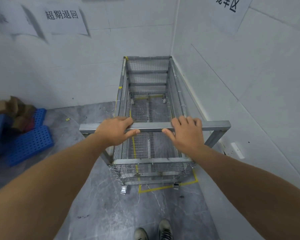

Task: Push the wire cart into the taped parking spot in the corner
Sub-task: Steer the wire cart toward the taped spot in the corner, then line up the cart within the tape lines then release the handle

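The grey wire cart point(148, 78) stands lengthwise in the room's corner, its far end against the back wall and its right side along the right wall. Its metal push bar point(216, 125) runs across in front of me. My left hand point(115, 132) and my right hand point(186, 134) both wrap the bar, close together near its middle. Yellow tape point(156, 188) marks a rectangle on the grey floor; its near edge shows just in front of the cart's near wheels, and its left line shows through the mesh inside the cart.
Blue perforated plastic pallets point(30, 144) and cardboard boxes point(16, 108) lie at the left by the wall. Paper signs point(64, 18) hang on the walls. A white wall socket point(237, 150) sits low on the right wall. My shoes point(156, 231) are behind the cart.
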Demonstrator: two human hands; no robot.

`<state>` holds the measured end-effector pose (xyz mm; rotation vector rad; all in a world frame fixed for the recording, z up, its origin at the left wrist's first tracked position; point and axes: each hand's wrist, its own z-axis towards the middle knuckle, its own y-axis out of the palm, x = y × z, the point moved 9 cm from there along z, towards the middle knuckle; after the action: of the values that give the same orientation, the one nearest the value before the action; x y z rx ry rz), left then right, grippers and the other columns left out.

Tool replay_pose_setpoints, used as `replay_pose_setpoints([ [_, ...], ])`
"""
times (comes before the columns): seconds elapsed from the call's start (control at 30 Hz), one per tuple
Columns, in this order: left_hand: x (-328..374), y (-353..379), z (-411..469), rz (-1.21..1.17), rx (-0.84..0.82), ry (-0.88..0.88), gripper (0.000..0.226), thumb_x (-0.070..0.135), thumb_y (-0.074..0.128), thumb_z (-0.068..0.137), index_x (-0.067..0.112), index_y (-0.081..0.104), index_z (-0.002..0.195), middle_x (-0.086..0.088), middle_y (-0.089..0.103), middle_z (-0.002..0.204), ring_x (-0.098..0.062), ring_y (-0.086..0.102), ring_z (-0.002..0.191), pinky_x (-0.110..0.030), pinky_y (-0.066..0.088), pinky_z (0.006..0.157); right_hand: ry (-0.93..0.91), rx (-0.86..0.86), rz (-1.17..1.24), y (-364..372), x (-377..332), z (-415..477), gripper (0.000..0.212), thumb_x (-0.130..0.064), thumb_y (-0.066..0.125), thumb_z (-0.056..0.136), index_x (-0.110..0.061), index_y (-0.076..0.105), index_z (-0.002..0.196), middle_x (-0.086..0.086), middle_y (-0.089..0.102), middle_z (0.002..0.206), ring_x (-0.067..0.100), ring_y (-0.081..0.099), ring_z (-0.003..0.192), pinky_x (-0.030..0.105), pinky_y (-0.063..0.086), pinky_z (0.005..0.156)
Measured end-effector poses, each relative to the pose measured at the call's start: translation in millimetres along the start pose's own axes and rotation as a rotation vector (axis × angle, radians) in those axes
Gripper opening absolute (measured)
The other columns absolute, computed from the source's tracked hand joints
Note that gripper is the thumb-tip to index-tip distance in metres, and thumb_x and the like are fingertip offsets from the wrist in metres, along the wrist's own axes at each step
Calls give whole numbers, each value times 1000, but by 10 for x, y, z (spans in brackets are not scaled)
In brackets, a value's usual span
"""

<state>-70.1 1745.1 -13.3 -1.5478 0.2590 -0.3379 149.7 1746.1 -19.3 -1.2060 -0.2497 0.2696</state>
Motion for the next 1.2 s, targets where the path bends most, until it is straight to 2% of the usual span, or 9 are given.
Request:
replay_pose_setpoints([
  [0.1, -75, -49, -44, -8, 22, 17, 53, 69, 28, 88, 21, 51, 96, 4, 54, 89, -16, 50, 75, -31, 36, 59, -5, -6, 0, -11, -30, 8, 59, -67, 26, 96, -17, 57, 100, 4, 59, 92, 28, 52, 84, 46, 35, 82],
  [0.17, -183, -51, -103, 42, 48, 12, 60, 73, 24, 85, 22, 52, 97, 4, 55, 89, -17, 53, 76, -31, 36, 58, -18, -2, -1, -28, -92, 13, 59, -68, 27, 95, -17, 57, 100, 3, 59, 92, 28, 53, 86, 47, 36, 84],
  [0.3, -482, -55, -219, 95, 40, -7, 63, 78, 17, 81, 24, 48, 89, 3, 55, 84, -20, 56, 71, -32, 37, 57, -95, 5, 40, -71, -473, 127, 56, -65, 29, 95, -16, 57, 97, 4, 58, 91, 28, 54, 85, 45, 38, 81],
  [0.43, -573, -47, -267, 119, 18, 1, 55, 74, 23, 85, 23, 44, 87, 2, 56, 80, -24, 55, 67, -34, 41, 57, 1, 32, 24, -46, -754, 166, 56, -63, 30, 96, -15, 59, 98, 5, 61, 91, 29, 55, 85, 47, 35, 85],
  [0.6, -576, -47, -280, 131, 56, 38, 57, 72, 23, 88, 20, 45, 89, -1, 57, 74, -27, 55, 60, -35, 45, 52, 6, 70, 30, -4, -820, 161, 52, -62, 35, 96, -15, 58, 99, 6, 61, 94, 30, 54, 89, 50, 34, 89],
  [0.77, -631, -28, -275, 120, 58, 45, 55, 75, 19, 87, 24, 40, 87, 1, 56, 73, -25, 56, 61, -35, 46, 54, 23, 82, 10, 27, -847, 183, 54, -66, 31, 96, -19, 58, 99, 2, 60, 93, 28, 54, 89, 47, 31, 88],
  [0.9, -594, -45, -287, 111, 68, 51, 52, 75, 19, 86, 26, 37, 86, 6, 49, 71, -20, 48, 58, -32, 43, 53, 15, 95, 1, 17, -840, 182, 48, -64, 38, 96, -20, 56, 97, 0, 59, 91, 27, 53, 86, 46, 30, 86],
  [1.07, -612, -43, -286, 117, 85, 12, 60, 75, 18, 84, 22, 46, 92, 5, 53, 74, -20, 48, 60, -32, 41, 54, 18, 116, -1, 10, -845, 174, 49, -64, 39, 96, -19, 57, 96, 1, 59, 90, 27, 53, 85, 47, 32, 86],
  [1.2, -591, -58, -293, 120, 76, 12, 62, 76, 13, 81, 23, 43, 89, 5, 54, 75, -20, 49, 61, -31, 38, 53, 25, 107, 8, 12, -847, 177, 50, -65, 38, 96, -19, 58, 97, 2, 59, 91, 28, 52, 85, 48, 32, 88],
])
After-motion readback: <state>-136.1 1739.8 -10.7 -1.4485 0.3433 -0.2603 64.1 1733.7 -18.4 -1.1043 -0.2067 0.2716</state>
